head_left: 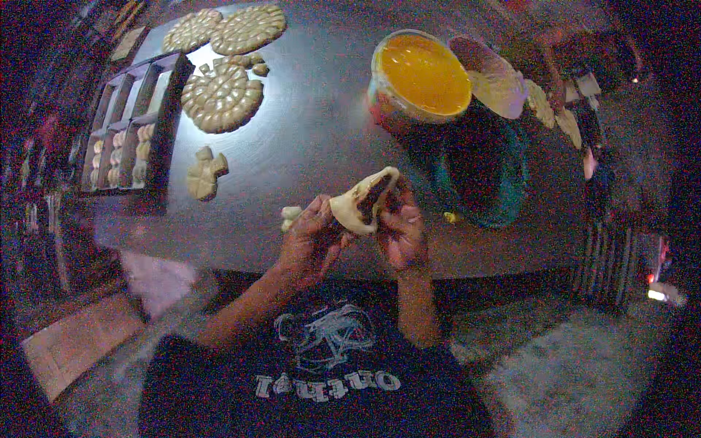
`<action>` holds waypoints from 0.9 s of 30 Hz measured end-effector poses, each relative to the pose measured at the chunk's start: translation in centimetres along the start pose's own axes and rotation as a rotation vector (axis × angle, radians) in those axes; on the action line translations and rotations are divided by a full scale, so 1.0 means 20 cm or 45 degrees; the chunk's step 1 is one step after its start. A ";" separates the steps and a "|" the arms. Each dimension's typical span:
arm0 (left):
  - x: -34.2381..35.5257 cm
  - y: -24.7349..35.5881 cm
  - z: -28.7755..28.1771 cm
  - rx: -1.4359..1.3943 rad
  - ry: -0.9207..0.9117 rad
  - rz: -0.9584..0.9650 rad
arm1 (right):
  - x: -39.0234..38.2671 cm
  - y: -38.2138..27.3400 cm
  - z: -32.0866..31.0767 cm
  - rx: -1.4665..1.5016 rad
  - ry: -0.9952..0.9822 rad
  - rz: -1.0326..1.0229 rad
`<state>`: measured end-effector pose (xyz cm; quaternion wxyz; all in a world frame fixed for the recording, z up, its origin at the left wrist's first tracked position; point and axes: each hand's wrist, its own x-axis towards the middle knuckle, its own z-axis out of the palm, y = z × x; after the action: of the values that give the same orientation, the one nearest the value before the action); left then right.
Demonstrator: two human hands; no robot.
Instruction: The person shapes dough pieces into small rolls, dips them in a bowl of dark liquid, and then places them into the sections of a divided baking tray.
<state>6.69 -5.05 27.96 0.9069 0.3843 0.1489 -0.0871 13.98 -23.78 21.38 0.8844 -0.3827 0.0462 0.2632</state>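
Both my hands hold one pale dough round [353, 212] above the near part of the metal table. Dark brown filling [374, 196] shows in its open fold. My left hand [310, 239] pinches the dough's left edge. On the other side, my right hand [403, 230] grips the rim, its fingers partly hidden behind the dough. Small pale dough pieces [290, 217] lie beside my left hand. Farther left is a small cluster of dough lumps [205, 174]. Beyond it rests a big round cluster of dough pieces [221, 99].
A bucket [382, 102] of orange-yellow contents stands at the far middle. Nearer is a dark teal container [520, 171], its inside too dark to read. A divided tray [179, 102] with dough pieces sits left. Flat dough rounds [540, 104] lie far right, near another person's arm [553, 77].
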 end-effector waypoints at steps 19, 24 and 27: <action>-0.25 0.48 -0.36 0.767 -0.056 0.059 | 0.02 -0.11 0.82 -1.875 -0.667 -0.441; -0.18 0.44 -0.49 0.332 0.219 -0.094 | 0.12 -0.02 0.81 -1.931 -0.820 -0.723; -0.12 0.29 -0.61 -0.041 0.035 -0.317 | 0.07 0.07 0.82 -1.985 -0.681 -0.968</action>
<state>3.52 7.85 24.59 0.8930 0.3494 0.2094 -0.1913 12.57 -10.92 31.65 0.3831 -0.7883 -0.4814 -0.0098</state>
